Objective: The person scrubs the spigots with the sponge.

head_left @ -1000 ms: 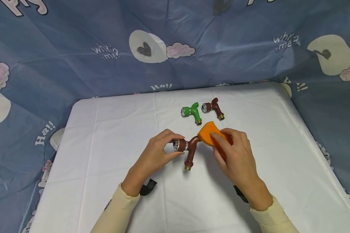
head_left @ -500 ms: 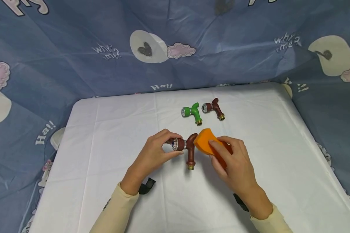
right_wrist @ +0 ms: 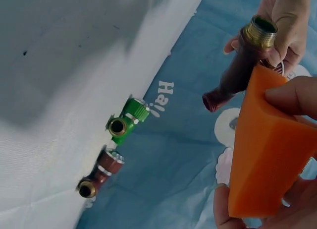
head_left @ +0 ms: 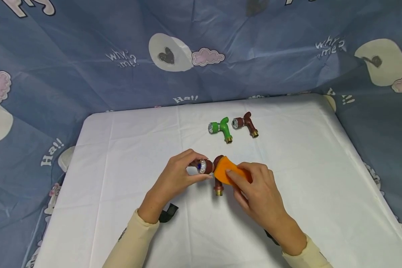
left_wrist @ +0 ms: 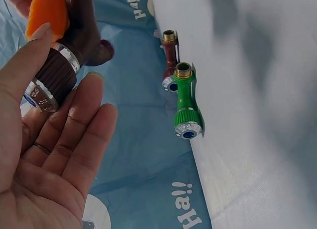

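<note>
A reddish-brown water tap [head_left: 218, 184] with a ribbed, chrome-faced knob is held over the white table. In the head view, my left hand [head_left: 174, 178] pinches the knob between thumb and fingers. My right hand [head_left: 262, 195] grips a wedge-like orange sponge [head_left: 225, 172] and has it right at the tap's body, covering part of it. The tap's brass threaded end [right_wrist: 262, 31] shows in the right wrist view, just above the sponge's corner. From the left wrist, the knob [left_wrist: 55, 78] sits between thumb and fingers, the sponge close by the thumb tip.
Beyond the hands, a green tap [head_left: 223, 128] and a second brown tap [head_left: 248, 124] lie side by side on the white tablecloth [head_left: 137, 149]. A blue printed curtain [head_left: 120, 82] hangs behind the table's far edge and at its sides.
My right hand has moved left with the sponge, from the tap's spout onto its body. The held tap has turned slightly in my left hand. The other two taps stay put.
</note>
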Demonstrator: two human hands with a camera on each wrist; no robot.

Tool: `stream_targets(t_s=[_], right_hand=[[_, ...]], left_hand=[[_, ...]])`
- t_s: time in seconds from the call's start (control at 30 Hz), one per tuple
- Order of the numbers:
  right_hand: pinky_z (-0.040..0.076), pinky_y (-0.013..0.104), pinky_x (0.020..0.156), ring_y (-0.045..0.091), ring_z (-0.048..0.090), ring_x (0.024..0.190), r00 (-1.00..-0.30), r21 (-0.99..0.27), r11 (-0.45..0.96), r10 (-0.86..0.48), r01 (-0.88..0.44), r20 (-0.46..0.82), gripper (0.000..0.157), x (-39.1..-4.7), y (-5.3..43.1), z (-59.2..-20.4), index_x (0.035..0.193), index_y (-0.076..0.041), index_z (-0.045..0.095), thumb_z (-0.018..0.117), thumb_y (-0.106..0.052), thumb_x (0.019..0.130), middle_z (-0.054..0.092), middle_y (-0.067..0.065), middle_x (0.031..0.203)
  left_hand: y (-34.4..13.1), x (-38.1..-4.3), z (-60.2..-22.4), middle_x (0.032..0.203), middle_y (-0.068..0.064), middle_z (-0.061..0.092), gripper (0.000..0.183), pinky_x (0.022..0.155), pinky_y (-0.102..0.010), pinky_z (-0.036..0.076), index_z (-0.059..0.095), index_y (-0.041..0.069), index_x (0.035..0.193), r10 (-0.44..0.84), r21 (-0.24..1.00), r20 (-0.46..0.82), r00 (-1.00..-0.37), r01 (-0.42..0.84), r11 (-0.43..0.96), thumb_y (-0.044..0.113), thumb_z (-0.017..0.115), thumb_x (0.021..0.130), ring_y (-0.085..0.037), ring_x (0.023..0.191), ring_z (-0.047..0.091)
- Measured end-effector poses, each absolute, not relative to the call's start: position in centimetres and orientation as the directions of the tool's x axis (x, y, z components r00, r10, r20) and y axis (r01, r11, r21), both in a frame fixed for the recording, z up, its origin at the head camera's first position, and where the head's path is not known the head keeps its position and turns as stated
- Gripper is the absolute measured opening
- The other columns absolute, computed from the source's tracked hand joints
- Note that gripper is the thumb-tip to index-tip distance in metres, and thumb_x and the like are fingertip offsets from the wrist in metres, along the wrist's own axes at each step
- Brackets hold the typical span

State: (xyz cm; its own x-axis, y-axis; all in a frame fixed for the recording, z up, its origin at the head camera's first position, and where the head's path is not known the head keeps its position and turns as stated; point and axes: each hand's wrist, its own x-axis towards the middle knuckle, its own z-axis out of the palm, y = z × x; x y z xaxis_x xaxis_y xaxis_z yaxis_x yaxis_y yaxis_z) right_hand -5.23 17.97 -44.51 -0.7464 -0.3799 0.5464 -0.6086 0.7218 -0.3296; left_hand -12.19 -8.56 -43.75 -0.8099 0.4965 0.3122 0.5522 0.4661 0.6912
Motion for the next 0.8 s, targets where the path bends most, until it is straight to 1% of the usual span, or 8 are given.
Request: stream_targets(t_s=[0.13,0.2,0.27,0.4,0.53,0.63,0.7,0.8], right_hand=[[0.045,0.054,0.086,0.04,0.053,0.107,-0.762,-0.347,0.72,-0.385,-0.601,0.52,0.032,-5.1,18.2,-44.5,0.123,-0.014,0.075,0.065,-0.015,0.093,0.061,0.018,0.124],[0.044,0.053,0.086,0.038,0.053,0.108,-0.771,-0.367,0.715,-0.38,-0.596,0.511,0.035,-5.0,18.4,-44.7,0.124,-0.014,0.076,0.066,-0.013,0.09,0.06,0.017,0.124],[0.043,0.052,0.087,0.037,0.053,0.108,-0.776,-0.386,0.708,-0.37,-0.592,0.511,0.037,-4.9,18.7,-44.9,0.123,-0.013,0.076,0.066,-0.012,0.088,0.06,0.016,0.124],[0.042,0.052,0.089,0.038,0.052,0.107,-0.779,-0.397,0.707,-0.354,-0.585,0.518,0.038,-4.9,19.4,-45.2,0.121,-0.011,0.077,0.064,-0.011,0.086,0.06,0.016,0.124],[0.041,0.053,0.092,0.04,0.052,0.107,-0.784,-0.399,0.716,-0.336,-0.572,0.522,0.037,-4.9,20.1,-45.2,0.121,-0.01,0.076,0.062,-0.012,0.087,0.061,0.018,0.124],[0.041,0.051,0.094,0.041,0.052,0.11,-0.79,-0.418,0.713,-0.315,-0.562,0.525,0.036,-4.9,20.5,-45.0,0.123,-0.01,0.076,0.061,-0.017,0.091,0.06,0.018,0.126],[0.042,0.049,0.095,0.041,0.052,0.112,-0.787,-0.438,0.696,-0.304,-0.569,0.537,0.035,-5.0,20.5,-44.7,0.125,-0.01,0.075,0.06,-0.021,0.096,0.061,0.018,0.128],[0.043,0.043,0.097,0.04,0.052,0.116,-0.776,-0.461,0.664,-0.304,-0.588,0.553,0.037,-5.1,20.2,-44.4,0.129,-0.01,0.073,0.056,-0.032,0.105,0.06,0.016,0.132]], left_hand=[[-8.6,-12.3,-43.8,0.103,0.01,0.066,0.047,0.08,-0.03,0.059,0.073,0.016,0.117,0.493,0.69,0.321,-0.809,0.557,0.463,0.025,0.096,0.076,-0.007,0.091,0.063],[-8.6,-12.3,-43.8,0.103,0.01,0.066,0.048,0.08,-0.034,0.059,0.073,0.017,0.117,0.485,0.691,0.329,-0.81,0.557,0.462,0.024,0.096,0.076,-0.008,0.091,0.063],[-8.7,-12.3,-43.8,0.102,0.01,0.066,0.048,0.081,-0.035,0.06,0.073,0.016,0.116,0.477,0.691,0.334,-0.813,0.556,0.462,0.021,0.097,0.075,-0.008,0.091,0.064],[-8.7,-12.4,-43.8,0.1,0.009,0.066,0.048,0.084,-0.031,0.06,0.073,0.015,0.116,0.459,0.694,0.337,-0.822,0.546,0.469,0.018,0.097,0.075,-0.009,0.091,0.066],[-8.7,-12.4,-43.8,0.097,0.007,0.066,0.048,0.084,-0.03,0.06,0.073,0.014,0.116,0.442,0.699,0.335,-0.832,0.534,0.476,0.017,0.097,0.075,-0.011,0.091,0.067],[-8.8,-12.5,-43.9,0.097,0.007,0.065,0.048,0.085,-0.029,0.06,0.073,0.013,0.116,0.443,0.705,0.334,-0.832,0.533,0.469,0.016,0.097,0.075,-0.011,0.091,0.067],[-8.7,-12.5,-44.0,0.097,0.006,0.065,0.048,0.085,-0.028,0.06,0.073,0.013,0.116,0.444,0.707,0.338,-0.83,0.535,0.462,0.017,0.097,0.075,-0.01,0.091,0.067],[-8.5,-12.3,-44.1,0.098,0.006,0.065,0.048,0.085,-0.026,0.059,0.073,0.012,0.116,0.443,0.712,0.347,-0.826,0.54,0.449,0.015,0.097,0.074,-0.01,0.091,0.066]])
